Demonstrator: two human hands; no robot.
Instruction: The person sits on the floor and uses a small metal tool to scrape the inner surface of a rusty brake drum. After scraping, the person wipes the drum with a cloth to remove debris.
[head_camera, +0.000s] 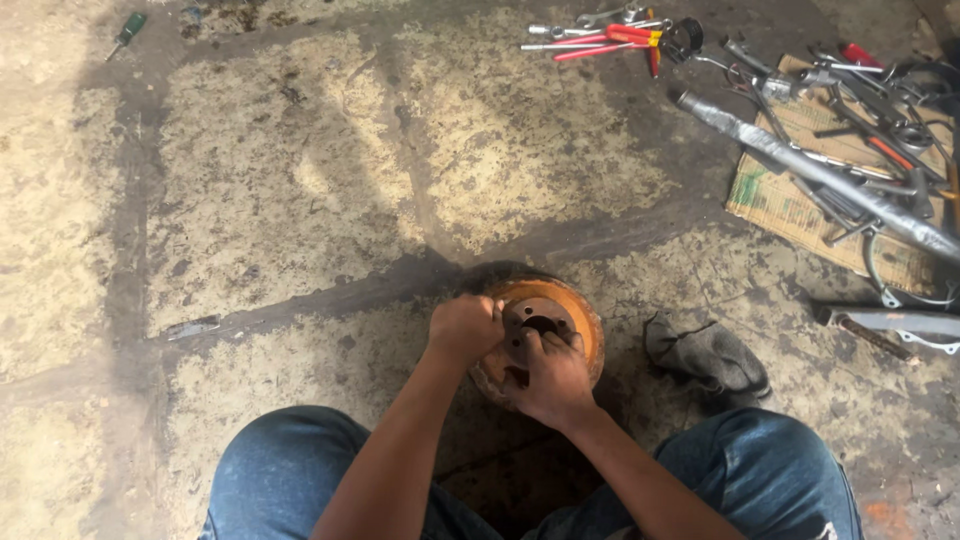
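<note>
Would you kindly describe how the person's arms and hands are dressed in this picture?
Both forearms are bare, with no sleeves in view. The left hand and right hand wear no gloves, and no watch or ring shows. Blue jeans cover the knees below the arms.

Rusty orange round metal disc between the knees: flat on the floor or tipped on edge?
Flat. The rusty orange round metal disc lies face up on the concrete floor, its round face and centre hole towards the camera, left hand and right hand on it.
</note>
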